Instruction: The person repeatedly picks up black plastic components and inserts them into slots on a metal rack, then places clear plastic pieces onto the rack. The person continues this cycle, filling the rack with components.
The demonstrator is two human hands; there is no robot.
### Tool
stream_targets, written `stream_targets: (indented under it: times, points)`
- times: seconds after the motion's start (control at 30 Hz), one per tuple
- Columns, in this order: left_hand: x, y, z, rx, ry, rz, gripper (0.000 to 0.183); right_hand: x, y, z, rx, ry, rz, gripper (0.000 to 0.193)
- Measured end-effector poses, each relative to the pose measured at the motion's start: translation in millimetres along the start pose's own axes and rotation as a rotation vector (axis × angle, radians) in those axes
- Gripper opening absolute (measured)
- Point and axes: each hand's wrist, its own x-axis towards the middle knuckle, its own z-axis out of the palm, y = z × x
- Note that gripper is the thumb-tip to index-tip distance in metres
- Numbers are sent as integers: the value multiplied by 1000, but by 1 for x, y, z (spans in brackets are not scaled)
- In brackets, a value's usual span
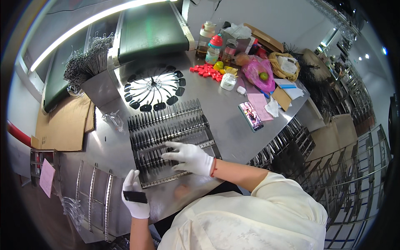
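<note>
My left hand [135,195], in a white glove, is closed around a small stack of flat black pieces [136,197] near the front edge of the metal table. In a matching glove, my right hand [189,158] reaches over the near right part of a metal rack [160,182]. Its fingers are spread, and I see nothing between them. Thin dark pieces [154,137] stand upright in several rows in the rack; the hand hides part of the nearest row. What kind of pieces these are, I cannot tell.
Beyond the rack, black rounded pieces on stems ring a bright disc [155,89]. A bin of hooked wires [100,87] stands left. Bottles [213,49], red pieces [207,71], a pink bag [256,71] and a phone [251,116] sit right. An unfilled rack frame [92,196] lies near left.
</note>
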Motion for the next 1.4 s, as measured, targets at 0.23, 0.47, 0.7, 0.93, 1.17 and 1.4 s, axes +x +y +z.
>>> stream_targets:
  times: [0.23, 0.47, 0.7, 0.93, 1.17, 1.4]
  points:
    - [11, 11, 17, 194, -97, 233, 33, -4, -3, -3, -175, 37, 23, 57]
    - [-5, 17, 9, -108, -98, -62, 35, -8, -17, -30, -383, -100, 185, 63]
    - [-9, 28, 48, -307, -380, -407, 37, -2, -33, -46, -587, -225, 202, 83]
    - [-27, 18, 83, -361, -771, -481, 31, -37, -55, -57, 530, -265, 169, 80]
    - [-14, 38, 111, -180, -927, -819, 17, -68, -45, -26, 1342, 72, 833, 52]
    - [64, 64, 89, 751, -475, 627, 63, -52, 18, -41, 1367, 273, 430, 65]
